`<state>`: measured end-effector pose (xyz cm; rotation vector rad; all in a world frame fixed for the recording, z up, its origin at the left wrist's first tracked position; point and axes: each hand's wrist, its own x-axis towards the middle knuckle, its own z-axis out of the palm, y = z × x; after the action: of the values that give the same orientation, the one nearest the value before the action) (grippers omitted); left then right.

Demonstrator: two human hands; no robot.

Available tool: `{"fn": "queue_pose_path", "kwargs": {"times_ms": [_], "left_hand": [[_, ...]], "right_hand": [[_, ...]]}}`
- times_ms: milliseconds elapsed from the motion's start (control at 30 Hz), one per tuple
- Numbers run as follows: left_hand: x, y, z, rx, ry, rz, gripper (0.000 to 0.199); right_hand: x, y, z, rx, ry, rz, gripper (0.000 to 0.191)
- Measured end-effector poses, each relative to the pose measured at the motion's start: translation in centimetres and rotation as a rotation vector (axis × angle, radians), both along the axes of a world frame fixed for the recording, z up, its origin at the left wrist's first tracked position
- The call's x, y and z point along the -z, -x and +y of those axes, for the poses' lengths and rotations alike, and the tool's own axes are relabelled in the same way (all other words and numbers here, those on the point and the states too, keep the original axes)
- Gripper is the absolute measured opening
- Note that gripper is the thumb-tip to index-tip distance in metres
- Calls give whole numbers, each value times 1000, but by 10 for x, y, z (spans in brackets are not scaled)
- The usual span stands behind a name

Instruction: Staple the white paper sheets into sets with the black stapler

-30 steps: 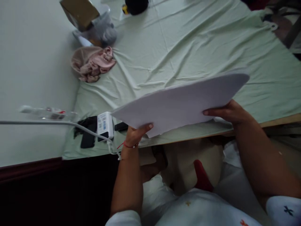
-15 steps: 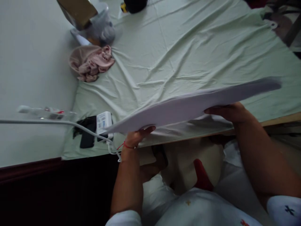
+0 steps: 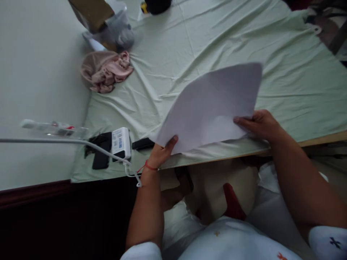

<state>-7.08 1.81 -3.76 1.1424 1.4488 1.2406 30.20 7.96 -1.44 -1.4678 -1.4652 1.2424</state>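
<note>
No lettering is legible, even on the white box (image 3: 123, 142).

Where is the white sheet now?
In the head view, just right of centre, the white sheet is held by the left hand and right hand over the green cloth.

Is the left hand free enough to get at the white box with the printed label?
Probably not while the left hand holds the white paper; otherwise the white box looks near, though a black object lies between hand and box.

Beyond the paper (image 3: 211, 112) the green cloth (image 3: 217, 43) lies open; leftward, a cable (image 3: 54, 141) and apparently a bottle (image 3: 62, 130) obstruct.
</note>
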Motion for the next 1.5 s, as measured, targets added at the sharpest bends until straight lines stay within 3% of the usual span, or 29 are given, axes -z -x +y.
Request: {"fn": "queue_pose_path", "kwargs": {"times_ms": [133, 267, 467, 600, 700, 833, 900, 967, 1100, 1333, 1500], "left_hand": [[5, -4, -2, -60, 95, -29, 50], [7, -9, -3, -149, 164, -166, 58], [1, -20, -1, -187, 73, -276, 63], [-6, -28, -2, -180, 121, -302, 67], [-11, -30, -4, -196, 129, -293, 67], [-12, -22, -8, -212, 136, -264, 67], [-11, -19, -9, -219, 138, -250, 66], [-9, -17, -10, -220, 147, -259, 65], [-11, -17, -11, -88, 182, -320, 67], [-24, 0, -16, 329, 423, -283, 48], [-31, 2, -20, 443, 476, -216, 51]], "right_hand": [[-2, 0, 1, 16, -36, 41, 53], [-3, 1, 0, 32, -66, 72, 50], [-4, 6, -1, 65, -42, 194, 39], [4, 3, -1, 59, 16, 266, 38], [6, 0, -1, 15, 128, 336, 40], [1, 2, -3, -194, 302, 268, 42], [-1, 6, -3, -221, 294, 209, 43], [0, 10, -3, -145, 211, 200, 43], [6, 13, 0, -10, 72, 226, 45], [4, 16, 1, 7, 79, 286, 44], [3, 20, 1, 32, 78, 363, 48]]}}
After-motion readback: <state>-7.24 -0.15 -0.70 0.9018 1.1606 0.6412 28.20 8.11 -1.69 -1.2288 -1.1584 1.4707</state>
